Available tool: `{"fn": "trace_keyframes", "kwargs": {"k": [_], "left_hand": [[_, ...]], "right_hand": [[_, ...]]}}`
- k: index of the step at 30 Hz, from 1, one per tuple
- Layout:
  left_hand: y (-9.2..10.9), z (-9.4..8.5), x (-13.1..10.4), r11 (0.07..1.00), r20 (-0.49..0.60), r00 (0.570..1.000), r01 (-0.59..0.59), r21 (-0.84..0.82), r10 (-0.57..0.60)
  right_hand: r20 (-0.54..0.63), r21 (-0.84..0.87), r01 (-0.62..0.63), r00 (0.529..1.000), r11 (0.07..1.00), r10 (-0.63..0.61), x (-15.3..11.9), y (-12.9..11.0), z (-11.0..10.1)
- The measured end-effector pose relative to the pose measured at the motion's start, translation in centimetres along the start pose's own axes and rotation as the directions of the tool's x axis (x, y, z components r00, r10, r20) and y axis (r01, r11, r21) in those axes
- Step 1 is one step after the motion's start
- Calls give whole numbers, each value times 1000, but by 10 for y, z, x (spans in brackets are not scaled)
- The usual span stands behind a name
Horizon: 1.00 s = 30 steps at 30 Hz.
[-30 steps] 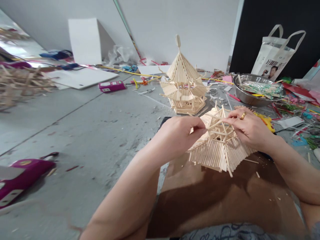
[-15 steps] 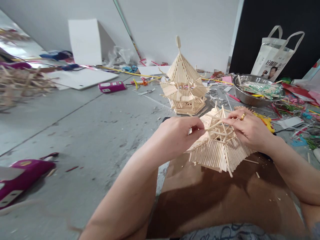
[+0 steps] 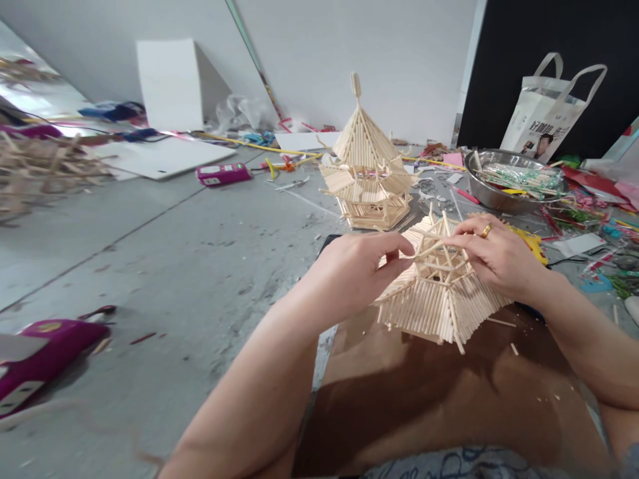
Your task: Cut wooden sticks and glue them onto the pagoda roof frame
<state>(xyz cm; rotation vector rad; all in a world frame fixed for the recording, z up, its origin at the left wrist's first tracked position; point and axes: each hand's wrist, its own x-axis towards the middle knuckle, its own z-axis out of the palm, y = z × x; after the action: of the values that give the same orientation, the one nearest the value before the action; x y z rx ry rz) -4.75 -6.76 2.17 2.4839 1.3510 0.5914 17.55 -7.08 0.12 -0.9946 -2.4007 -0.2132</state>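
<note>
A six-sided roof of pale wooden sticks (image 3: 424, 306) rests on brown board (image 3: 399, 392), with an open stick frame at its top. Between my hands a thin wooden stick (image 3: 433, 250) spans the front of that frame. My left hand (image 3: 367, 266) pinches its left end between thumb and fingers. At the right end, my right hand (image 3: 492, 256), with a gold ring, has its fingertips closed on the stick. Behind the roof stands a finished-looking stick pagoda (image 3: 367, 173) with a pointed top.
A metal bowl (image 3: 516, 203) of packed sticks sits at the back right, near a white bag (image 3: 544, 120). A yellow tool (image 3: 529, 243) lies by my right hand. Purple power strips (image 3: 223, 173) and piled sticks (image 3: 44, 166) are to the left.
My left hand has shifted very slightly to the right along with the stick. Otherwise the hands, the roof and the pagoda look almost the same.
</note>
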Motion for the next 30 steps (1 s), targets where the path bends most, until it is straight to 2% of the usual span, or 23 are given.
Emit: {"fn": "trace_keyframes", "kwargs": {"k": [8,13,18,24,30], "left_hand": [[-2,3,0,998,-14,998,-60,12,60],[-1,1,0,998,0,998,-57,11,57],[1,-5,-1,998,5,1000,-30,-59,30],[-1,-6,-2,988,-171,985,6,-156,-33],[-4,-4,-3,955,-356,923,40,-294,-149]], "right_hand": [[-14,-13,-2,1000,1000,2,-1,0,0],[-56,-30,-46,997,998,44,-3,1,-4],[-81,-35,-82,994,996,79,-6,3,-8],[-89,-21,-122,989,992,120,-12,6,-13],[-101,-46,-146,985,988,140,-18,5,-14]]}}
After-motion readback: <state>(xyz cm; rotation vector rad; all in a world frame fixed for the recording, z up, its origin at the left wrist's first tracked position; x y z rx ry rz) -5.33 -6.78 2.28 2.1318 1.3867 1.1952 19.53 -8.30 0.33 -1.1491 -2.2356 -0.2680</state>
